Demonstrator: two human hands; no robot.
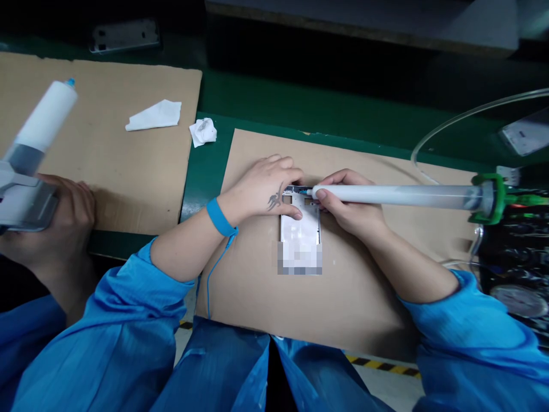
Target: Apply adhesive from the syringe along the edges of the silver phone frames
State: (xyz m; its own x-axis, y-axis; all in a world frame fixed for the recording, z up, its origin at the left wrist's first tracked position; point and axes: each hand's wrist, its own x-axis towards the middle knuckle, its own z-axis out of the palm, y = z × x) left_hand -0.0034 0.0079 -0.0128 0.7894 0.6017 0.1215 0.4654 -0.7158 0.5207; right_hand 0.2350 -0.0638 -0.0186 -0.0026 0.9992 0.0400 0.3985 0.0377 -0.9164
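Observation:
A silver phone frame (300, 232) lies flat on a brown cardboard sheet (351, 286) in front of me. My left hand (261, 189) presses down on its top left corner, fingers curled over the edge. My right hand (349, 209) grips a long white glue syringe (394, 195) like a pen, with its blue tip touching the frame's top edge. The syringe's back end carries a green cap (491, 198) joined to a clear hose (454, 123). A blue wrist strap (219, 217) with a cord sits on my left wrist.
At the left, a co-worker's hand (60, 212) holds a grey dispensing gun with a white cartridge (40, 126) over a second cardboard sheet (128, 160). Two crumpled white wipes (156, 115) (203, 131) lie at the back. A gauge and dark equipment (514, 274) stand at the right.

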